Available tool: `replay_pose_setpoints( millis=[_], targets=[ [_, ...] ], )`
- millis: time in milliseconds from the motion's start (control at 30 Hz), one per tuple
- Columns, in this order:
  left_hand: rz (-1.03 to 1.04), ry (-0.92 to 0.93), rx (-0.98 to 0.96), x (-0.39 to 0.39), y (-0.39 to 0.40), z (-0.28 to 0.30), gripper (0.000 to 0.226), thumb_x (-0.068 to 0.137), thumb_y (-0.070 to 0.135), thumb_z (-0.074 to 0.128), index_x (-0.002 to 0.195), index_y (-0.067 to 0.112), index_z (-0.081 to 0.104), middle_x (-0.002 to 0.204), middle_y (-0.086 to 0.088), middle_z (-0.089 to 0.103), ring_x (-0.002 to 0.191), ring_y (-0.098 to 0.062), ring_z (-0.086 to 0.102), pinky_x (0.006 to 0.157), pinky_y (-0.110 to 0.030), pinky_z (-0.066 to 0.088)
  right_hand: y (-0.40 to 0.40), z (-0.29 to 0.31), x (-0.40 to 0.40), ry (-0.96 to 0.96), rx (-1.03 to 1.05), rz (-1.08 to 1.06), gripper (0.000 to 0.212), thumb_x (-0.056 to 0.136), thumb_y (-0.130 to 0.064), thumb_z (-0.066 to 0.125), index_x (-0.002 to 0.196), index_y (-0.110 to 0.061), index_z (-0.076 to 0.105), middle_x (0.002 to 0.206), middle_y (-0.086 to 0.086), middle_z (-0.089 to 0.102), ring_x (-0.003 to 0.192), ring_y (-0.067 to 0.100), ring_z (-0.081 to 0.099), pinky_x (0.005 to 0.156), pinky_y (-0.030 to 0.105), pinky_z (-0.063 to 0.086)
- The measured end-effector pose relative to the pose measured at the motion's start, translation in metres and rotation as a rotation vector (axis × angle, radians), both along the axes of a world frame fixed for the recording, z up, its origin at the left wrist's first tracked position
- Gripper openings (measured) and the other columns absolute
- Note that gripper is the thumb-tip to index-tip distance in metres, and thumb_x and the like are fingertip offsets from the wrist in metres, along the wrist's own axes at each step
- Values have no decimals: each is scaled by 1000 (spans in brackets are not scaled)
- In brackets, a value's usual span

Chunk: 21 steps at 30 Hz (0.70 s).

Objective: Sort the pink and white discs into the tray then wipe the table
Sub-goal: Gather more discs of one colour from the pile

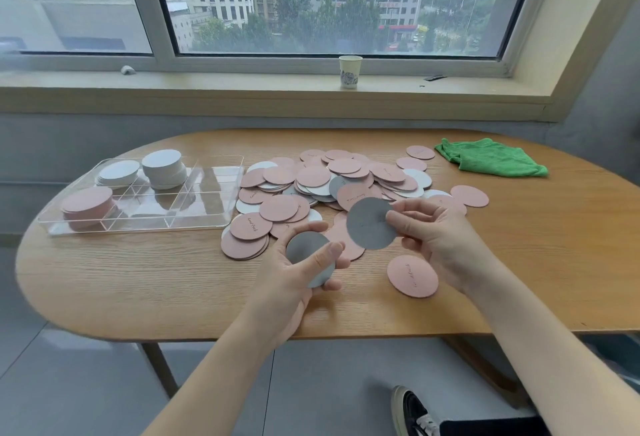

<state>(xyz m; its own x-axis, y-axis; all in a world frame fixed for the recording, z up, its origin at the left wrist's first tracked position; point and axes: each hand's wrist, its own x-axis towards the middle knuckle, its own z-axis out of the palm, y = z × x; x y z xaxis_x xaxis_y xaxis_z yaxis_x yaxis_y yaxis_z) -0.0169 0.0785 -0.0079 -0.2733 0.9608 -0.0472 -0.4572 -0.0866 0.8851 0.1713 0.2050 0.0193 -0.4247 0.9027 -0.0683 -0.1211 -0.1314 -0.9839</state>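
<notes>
While most discs (332, 186) lie unsorted, tray (221, 220) at 9 o'clock holds three short stacks; we grip white discs, left hand (294, 272) several, right hand (436, 231) one; cloth (491, 161) untouched.

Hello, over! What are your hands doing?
Left hand grips disc stack. Right hand pinches one disc. Pile unsorted. Tray unobstructed.

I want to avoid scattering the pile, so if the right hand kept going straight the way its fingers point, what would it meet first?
The right hand points leftward, pinching a grey-looking disc. Going straight on, that disc would probably first meet the pink discs at the pile's near edge, though depth is unclear.
</notes>
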Motion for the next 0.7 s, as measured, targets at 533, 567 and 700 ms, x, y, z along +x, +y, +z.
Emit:
replay_pose_setpoints(
  millis=[533,567,700],
  targets=[
    [-111,-26,43,-6,-1,-8,36,97,-3,59,132,8,58,113,-18,72,99,-39,74,65,-37,61,-34,-16,-49,-85,251,44,16,75,-8,85,87,-6,75,77,5,74,65,8,63,55,16,44],
    [-116,-28,40,-7,-1,-8,36,98,-5,57,132,8,58,114,-20,72,98,-38,74,64,-35,59,-31,-14,-49,-98,259,46,16,75,-11,86,88,-8,75,78,6,74,67,9,64,55,17,43],
    [-115,-33,37,-8,-1,-8,44,90,-5,65,131,8,59,117,-25,72,94,-36,72,61,-33,56,-4,-8,-46,-198,372,-38,14,82,-14,82,91,-7,74,70,-4,71,66,9,62,57,20,46]
  ],
)
